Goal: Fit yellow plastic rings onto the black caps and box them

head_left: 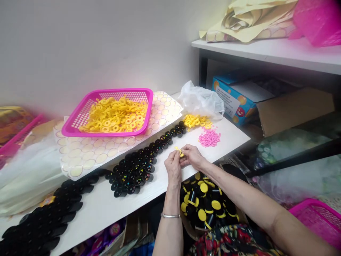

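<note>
My left hand [173, 166] and my right hand [194, 156] meet over the front of the white table, fingers pinched together. Between their fingertips is a small yellow ring-shaped piece [181, 153] with a dark centre, partly covered by the fingers. Just beyond to the right lies a heap of tiny pink pieces [209, 137], and behind it a pile of yellow ring pieces [195, 121]. Left of my hands, black round cups [133, 172] stand packed in rows, some with shiny specks inside. Below my forearms sits a container of black cylinders with yellow caps [204, 204].
A pink basket [106, 135] full of yellow ring pieces rests on patterned sheets [106, 153]. A clear plastic bag [201, 101], a blue box [234, 101] and a white shelf [261, 57] stand at the right. More black cups [45, 213] fill the near left.
</note>
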Demonstrator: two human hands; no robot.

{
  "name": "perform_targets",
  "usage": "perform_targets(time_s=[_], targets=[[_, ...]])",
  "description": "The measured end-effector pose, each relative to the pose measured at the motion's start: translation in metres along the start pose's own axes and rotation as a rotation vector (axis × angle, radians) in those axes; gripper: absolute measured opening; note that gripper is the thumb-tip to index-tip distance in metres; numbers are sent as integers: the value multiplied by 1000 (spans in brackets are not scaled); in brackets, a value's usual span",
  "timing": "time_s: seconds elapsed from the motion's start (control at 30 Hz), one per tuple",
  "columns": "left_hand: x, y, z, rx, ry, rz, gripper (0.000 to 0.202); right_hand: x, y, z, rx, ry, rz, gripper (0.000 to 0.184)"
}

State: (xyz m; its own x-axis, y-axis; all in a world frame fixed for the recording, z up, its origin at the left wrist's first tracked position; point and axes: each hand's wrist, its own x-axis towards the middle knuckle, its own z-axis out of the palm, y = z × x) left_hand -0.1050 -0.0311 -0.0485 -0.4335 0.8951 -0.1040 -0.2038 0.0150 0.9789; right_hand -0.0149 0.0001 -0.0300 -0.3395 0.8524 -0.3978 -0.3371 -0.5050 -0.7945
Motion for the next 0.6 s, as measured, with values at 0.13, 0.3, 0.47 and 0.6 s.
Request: perform_targets(time_s=[0.13, 0.3, 0.47, 0.6], targets=[[0, 0, 1, -33, -5, -42, 30, -1, 0, 2, -35, 7, -20, 14], [-4, 1, 0, 42, -1, 1, 28, -3, 4, -2, -36, -39, -38, 24], [-7, 0, 3, 119, 9, 70, 24, -3, 7, -4, -21, -38, -70, 31], [-2, -6, 3, 129, 6, 46, 26, -1, 6, 0, -38, 9, -73, 33]])
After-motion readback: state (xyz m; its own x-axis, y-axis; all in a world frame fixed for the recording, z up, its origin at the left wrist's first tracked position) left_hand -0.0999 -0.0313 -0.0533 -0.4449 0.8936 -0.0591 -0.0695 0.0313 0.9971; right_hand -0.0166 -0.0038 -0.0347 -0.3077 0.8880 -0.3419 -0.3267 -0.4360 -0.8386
